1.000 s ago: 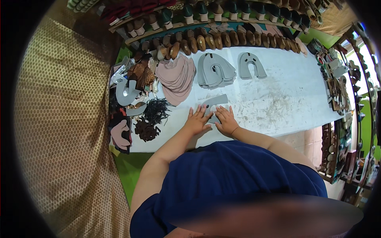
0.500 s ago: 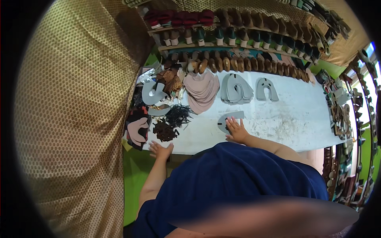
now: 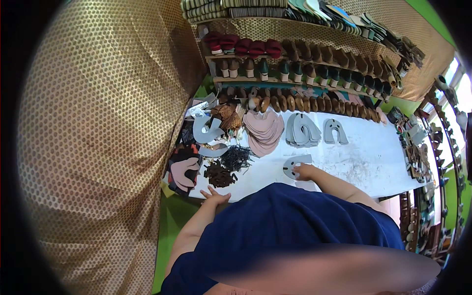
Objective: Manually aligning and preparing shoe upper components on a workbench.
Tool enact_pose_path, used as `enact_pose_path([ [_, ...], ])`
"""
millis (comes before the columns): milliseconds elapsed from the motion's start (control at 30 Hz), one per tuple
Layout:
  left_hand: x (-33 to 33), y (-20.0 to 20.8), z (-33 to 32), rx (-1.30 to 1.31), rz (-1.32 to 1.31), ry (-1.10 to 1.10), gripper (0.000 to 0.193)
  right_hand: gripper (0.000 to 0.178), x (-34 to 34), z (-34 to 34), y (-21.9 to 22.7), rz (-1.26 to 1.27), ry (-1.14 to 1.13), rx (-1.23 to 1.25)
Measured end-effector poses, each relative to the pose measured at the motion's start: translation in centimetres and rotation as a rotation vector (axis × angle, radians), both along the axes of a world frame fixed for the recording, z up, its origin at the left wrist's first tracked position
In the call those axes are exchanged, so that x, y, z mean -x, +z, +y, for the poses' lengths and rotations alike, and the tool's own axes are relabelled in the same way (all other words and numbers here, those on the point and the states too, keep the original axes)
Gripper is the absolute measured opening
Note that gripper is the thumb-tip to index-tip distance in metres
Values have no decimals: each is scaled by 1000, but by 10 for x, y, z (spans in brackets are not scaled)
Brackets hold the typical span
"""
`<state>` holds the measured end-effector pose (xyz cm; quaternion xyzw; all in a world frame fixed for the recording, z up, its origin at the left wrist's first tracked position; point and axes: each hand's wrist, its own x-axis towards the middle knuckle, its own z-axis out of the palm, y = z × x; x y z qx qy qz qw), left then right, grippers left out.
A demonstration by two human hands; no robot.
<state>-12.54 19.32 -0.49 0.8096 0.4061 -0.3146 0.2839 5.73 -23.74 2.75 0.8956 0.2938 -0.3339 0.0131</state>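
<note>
My right hand (image 3: 305, 172) is closed, fingers bent down, at the right side of a grey curved shoe-upper piece (image 3: 291, 164) lying flat on the table's near part. The piece has a short dark mark on its left side. Whatever the fingertips pinch, if anything, is hidden. At the table's front edge my left hand (image 3: 215, 196) rests with fingers spread and nothing in it. Just beyond it lies a pile of short dark brown strips (image 3: 220, 174), with a heap of thin black strips (image 3: 237, 158) behind.
Farther back lie a fanned stack of pink pieces (image 3: 264, 132), a stack of grey U-shaped pieces (image 3: 303, 131) and another grey U-shaped piece (image 3: 336, 132). Scraps crowd the left end; tools (image 3: 417, 152) line the right. Shoes fill the shelves (image 3: 300, 81) behind. A gold patterned curtain (image 3: 98, 147) hangs at left.
My right hand has gone from flat and spread on the grey piece to bent, closed fingers at its right side. My left hand stays spread at the table edge. The view has shifted.
</note>
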Motion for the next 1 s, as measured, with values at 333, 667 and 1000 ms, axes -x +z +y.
enact_pose_path([
  [333, 6, 14, -4, -29, 51, 6, 140, 62, 12, 20, 23, -67, 31, 128],
  [667, 2, 44, -31, -78, 65, 33, 136, 62, -38, 5, -16, -84, 105, 20],
  [1000, -18, -21, -46, -335, 224, -112, 125, 68, -51, 5, -34, 103, 457, 99],
])
